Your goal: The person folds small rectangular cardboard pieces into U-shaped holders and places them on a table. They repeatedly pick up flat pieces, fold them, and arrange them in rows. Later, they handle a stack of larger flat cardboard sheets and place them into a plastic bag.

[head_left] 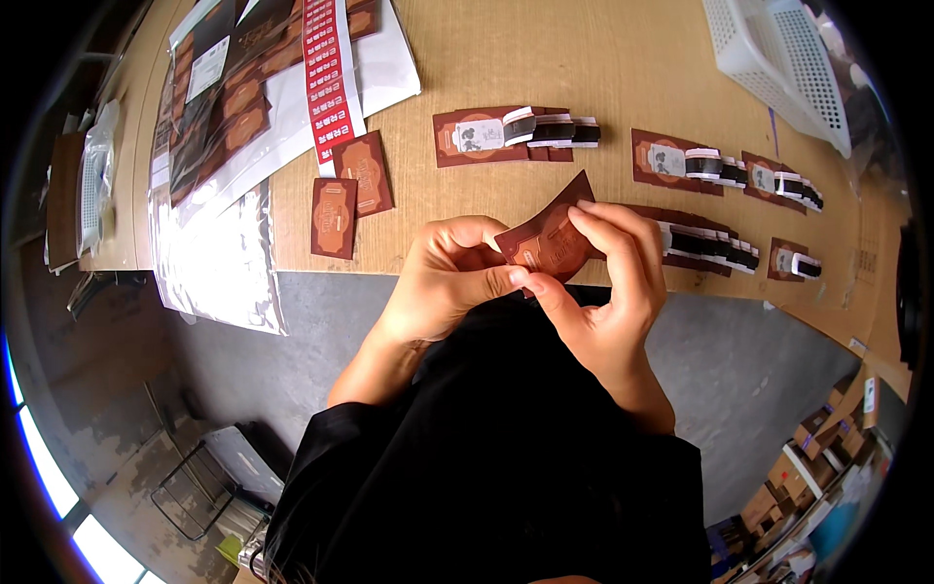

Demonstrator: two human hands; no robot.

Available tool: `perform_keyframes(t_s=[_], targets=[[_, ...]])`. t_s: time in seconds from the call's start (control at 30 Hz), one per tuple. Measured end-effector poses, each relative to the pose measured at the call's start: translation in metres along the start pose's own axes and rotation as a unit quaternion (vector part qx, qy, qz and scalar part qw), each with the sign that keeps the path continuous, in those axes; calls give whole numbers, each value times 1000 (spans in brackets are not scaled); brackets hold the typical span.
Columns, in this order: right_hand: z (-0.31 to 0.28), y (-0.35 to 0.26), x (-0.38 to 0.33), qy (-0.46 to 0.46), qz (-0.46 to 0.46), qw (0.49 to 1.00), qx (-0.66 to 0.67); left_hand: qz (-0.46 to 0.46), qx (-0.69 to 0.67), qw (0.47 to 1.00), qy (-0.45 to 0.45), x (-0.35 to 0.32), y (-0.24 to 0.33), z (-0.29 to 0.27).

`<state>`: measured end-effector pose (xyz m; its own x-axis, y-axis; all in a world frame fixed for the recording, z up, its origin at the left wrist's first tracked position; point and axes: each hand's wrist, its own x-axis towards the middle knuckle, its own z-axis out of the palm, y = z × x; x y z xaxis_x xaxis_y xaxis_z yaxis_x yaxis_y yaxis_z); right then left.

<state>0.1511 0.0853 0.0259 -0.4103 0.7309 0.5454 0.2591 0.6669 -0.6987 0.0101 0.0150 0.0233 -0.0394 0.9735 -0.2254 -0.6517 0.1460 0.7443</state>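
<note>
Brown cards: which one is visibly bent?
The card pinched by the left hand and right hand; it curves, and no other is held up.

Brown card [548,243] partly hides left hand [440,277]. White basket [809,73] runs off the top edge. Card's small print can't be read.

Pale wooden bench [584,49], white perforated plastic basket [809,73] at the bench's far right, grey floor [749,360] along the bench's near edge, bright panes [47,462] to the bench's near left, piled cardboard boxes [778,477] to the bench's near right.
</note>
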Motion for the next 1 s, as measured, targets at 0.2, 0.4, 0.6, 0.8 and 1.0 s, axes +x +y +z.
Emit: perform_keyframes(t_s=[0.2, 0.4, 0.6, 0.8, 1.0], targets=[[4, 3, -1, 3, 24, 999, 39, 24, 42, 999, -14, 0, 1, 2], [6, 4, -3, -3, -18, 1000, -16, 50, 100, 993, 29, -1, -2, 8], [16, 5, -8, 49, -92, 979, -173, 88, 161, 981, 59, 1, -7, 14], [15, 14, -4, 72, -124, 964, -224, 100, 172, 973, 113, -1, -13, 14], [-1, 21, -7, 64, 149, 980, 116, 120, 134, 974, 135, 0, -8, 8]])
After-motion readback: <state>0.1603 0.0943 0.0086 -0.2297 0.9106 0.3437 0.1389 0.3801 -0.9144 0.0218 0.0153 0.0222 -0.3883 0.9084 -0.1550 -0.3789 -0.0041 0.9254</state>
